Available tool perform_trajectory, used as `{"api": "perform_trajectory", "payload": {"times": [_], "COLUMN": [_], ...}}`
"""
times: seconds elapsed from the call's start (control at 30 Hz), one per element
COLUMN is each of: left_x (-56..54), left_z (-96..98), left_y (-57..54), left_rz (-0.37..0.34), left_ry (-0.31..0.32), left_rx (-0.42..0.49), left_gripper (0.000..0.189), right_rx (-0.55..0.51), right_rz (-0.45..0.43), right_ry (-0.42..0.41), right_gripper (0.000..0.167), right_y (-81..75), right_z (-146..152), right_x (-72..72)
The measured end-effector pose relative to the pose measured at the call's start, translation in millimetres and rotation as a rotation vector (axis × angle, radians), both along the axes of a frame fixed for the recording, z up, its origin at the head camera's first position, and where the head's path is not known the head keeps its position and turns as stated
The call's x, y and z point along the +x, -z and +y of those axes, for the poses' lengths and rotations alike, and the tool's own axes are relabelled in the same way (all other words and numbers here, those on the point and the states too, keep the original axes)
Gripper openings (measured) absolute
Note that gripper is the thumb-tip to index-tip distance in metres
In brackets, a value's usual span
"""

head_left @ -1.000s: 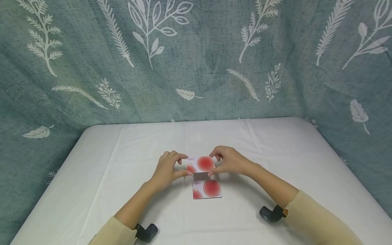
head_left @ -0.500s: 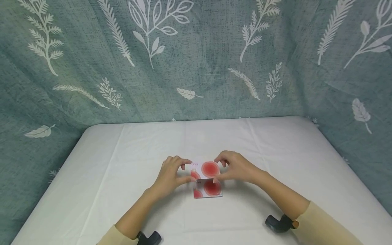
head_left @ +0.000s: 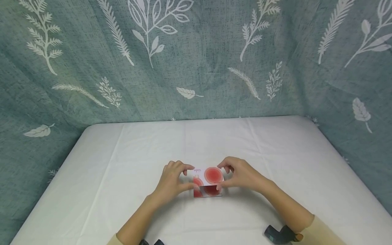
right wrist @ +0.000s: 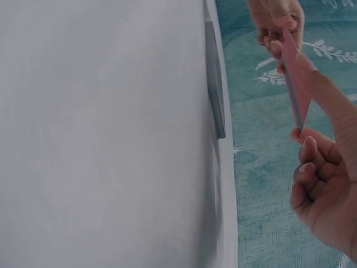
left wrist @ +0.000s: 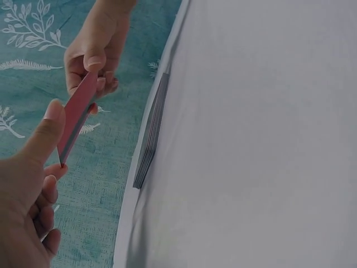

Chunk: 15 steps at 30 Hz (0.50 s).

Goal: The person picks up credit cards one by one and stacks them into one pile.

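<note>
Between both hands is a thin rectangular card piece [head_left: 213, 175], white with red circles on its face and a grey edge band in the wrist views. My left hand [head_left: 171, 182] pinches its left end between thumb and fingertips. At the right end, my right hand [head_left: 243, 175] pinches it the same way. A matching flat stack [head_left: 211, 191] lies on the table beneath, its far part hidden by the held piece. In the left wrist view, the stack's edge [left wrist: 152, 134] shows several thin layers, and the held piece is raised above it.
A white cloth [head_left: 147, 143] with creases covers the table. Behind it and at the sides hangs a green curtain [head_left: 208, 85] printed with white leaves. A black wrist mount [head_left: 278, 234] sits on the right forearm near the sleeve.
Both hands have brought the held card piece toward the person and slightly right. It now overlaps more of the stack, which has stayed in place.
</note>
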<state>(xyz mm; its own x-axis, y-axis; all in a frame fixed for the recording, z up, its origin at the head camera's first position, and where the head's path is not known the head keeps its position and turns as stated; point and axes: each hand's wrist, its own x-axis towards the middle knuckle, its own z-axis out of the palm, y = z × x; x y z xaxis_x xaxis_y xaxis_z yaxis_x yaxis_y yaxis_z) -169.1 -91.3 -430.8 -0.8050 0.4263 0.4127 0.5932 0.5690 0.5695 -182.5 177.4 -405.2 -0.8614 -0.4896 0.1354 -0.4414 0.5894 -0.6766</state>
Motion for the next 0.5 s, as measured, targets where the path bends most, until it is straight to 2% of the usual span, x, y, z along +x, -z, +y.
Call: {"api": "perform_trajectory", "payload": {"times": [0.23, 0.5], "left_x": [2.1, 2.7], "left_z": [3.2, 3.1], "left_y": [6.2, 13.1], "left_rz": [0.018, 0.013], "left_ry": [0.003, 0.001], "left_rx": [-0.002, -0.016], "left_gripper": [0.054, 0.052], "right_rx": [-0.029, -0.016], "right_rz": [-0.017, 0.014], "right_ry": [0.008, -0.016], "right_gripper": [0.054, 0.056], "right_y": [8.9, 17.7], "right_z": [3.7, 3.3], "right_x": [5.9, 8.0]}}
